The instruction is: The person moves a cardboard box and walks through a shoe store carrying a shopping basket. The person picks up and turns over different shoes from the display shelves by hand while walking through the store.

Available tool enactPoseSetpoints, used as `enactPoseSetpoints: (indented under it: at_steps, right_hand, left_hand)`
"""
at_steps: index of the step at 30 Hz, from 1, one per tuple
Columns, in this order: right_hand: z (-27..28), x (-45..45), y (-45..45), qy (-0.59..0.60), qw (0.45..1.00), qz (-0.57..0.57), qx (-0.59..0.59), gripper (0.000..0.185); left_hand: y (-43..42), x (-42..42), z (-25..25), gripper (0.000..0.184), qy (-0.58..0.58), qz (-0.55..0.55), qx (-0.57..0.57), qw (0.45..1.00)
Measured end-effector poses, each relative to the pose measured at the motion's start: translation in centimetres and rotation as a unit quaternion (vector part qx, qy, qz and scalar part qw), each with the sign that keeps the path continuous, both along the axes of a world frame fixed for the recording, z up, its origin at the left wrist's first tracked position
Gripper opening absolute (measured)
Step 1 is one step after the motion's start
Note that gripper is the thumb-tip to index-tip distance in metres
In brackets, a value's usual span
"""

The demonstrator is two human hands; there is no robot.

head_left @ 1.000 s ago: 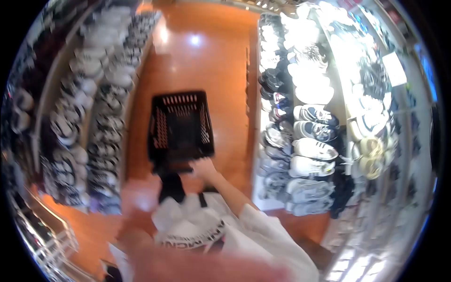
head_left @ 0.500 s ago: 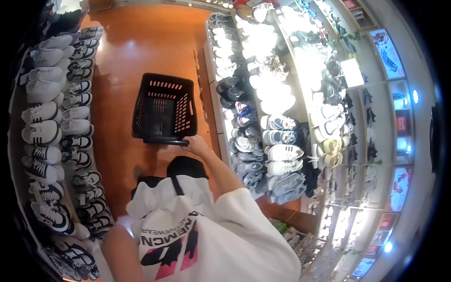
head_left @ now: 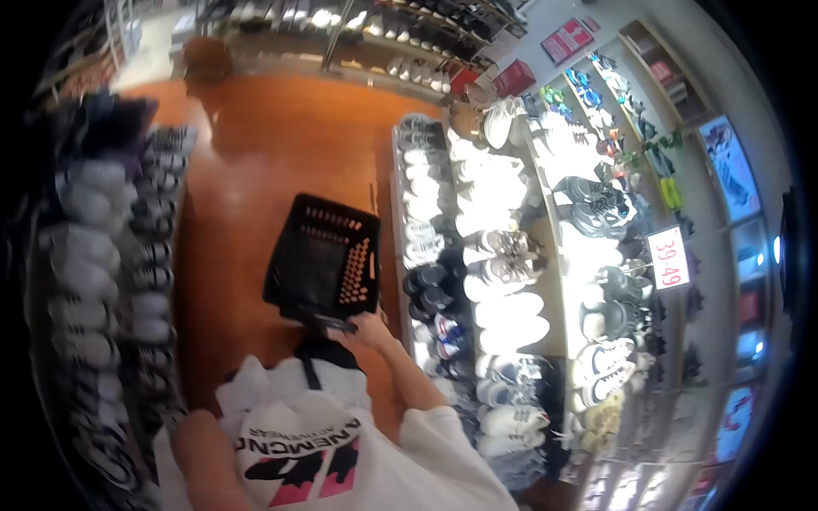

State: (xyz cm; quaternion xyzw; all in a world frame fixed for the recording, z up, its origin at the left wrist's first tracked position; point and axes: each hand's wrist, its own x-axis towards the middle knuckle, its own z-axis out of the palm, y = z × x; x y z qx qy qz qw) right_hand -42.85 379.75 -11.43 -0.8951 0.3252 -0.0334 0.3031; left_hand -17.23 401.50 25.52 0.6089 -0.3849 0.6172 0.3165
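My right hand (head_left: 371, 329) is closed around the handle bar of a black plastic shopping basket (head_left: 294, 300), at the bar's right end. The basket has slotted walls and hangs or rolls ahead of my legs; I cannot tell whether its bottom touches the floor. Nothing shows inside it. Only the forearm and elbow of my left arm (head_left: 207, 456) appear, at the lower left, with the left hand out of view. A white shirt with black and pink print covers my front.
On the left, a low shelf carries rows of white and black sneakers (head_left: 85, 317). Brightly lit racks with sneakers (head_left: 509, 379) line the right, under a price sign (head_left: 669, 258). The orange floor (head_left: 281, 128) runs between them to another shoe rack (head_left: 409, 32) at the far end.
The view has moved along the aisle and tilted up, showing the far rack and price sign. The basket sits lower and farther right in view, still in my right hand.
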Motion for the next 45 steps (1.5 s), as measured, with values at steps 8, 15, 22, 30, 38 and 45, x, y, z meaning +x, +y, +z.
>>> enactPoseSetpoints:
  at_steps: [8, 15, 22, 30, 38, 45]
  right_hand:
    - [-0.3, 6.1, -13.0, -0.063, 0.997, 0.023, -0.049, 0.020]
    - [-1.3, 13.4, -24.5, -0.026, 0.995, -0.036, -0.091, 0.027]
    - [2.1, 22.0, -35.0, 0.045, 0.980, -0.192, 0.007, 0.030]
    - [1.0, 30.3, -45.9, 0.043, 0.975, -0.215, 0.034, 0.034]
    - [2.1, 38.2, -60.6, -0.026, 0.941, -0.179, 0.287, 0.028]
    - [-3.1, 41.9, -72.3, -0.164, 0.812, -0.209, 0.520, 0.030]
  left_hand:
    - [-27.2, 5.4, -23.7, 0.018, 0.445, -0.429, 0.362, 0.698]
    - [-40.1, 13.1, -34.8, 0.028, 0.209, -0.385, 0.671, 0.599]
    - [-52.8, 19.2, -33.9, 0.030, 0.264, -0.419, 0.709, 0.501]
    - [-65.5, 26.5, -34.5, 0.044, 0.368, -0.365, 0.690, 0.505]
    - [-82.4, 35.9, -35.1, 0.039, 0.348, -0.278, 0.751, 0.488]
    - [-93.5, 39.3, -32.5, 0.038, 0.337, -0.240, 0.777, 0.473]
